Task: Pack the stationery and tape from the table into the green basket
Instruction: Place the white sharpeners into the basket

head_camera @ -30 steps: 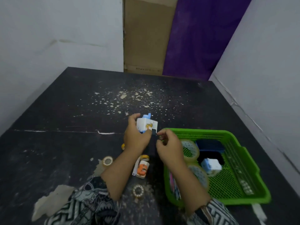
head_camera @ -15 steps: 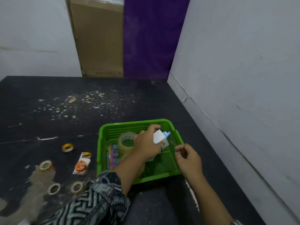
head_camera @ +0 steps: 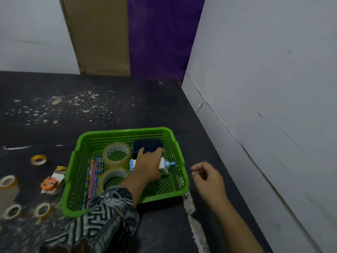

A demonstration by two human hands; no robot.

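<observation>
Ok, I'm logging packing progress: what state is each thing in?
left hand, gripping the white-blue dispenser inside the green basket
right hand, loosely curled, empty, outside the basket
clear tape rolls, flat in basket
pencils, in basket
dark blue box, in basket
small tape rolls, on table
orange dispenser, on table

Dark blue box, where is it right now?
In the head view, the dark blue box sits inside the green basket at its far side, right of a clear tape roll and just beyond the left hand.
</observation>
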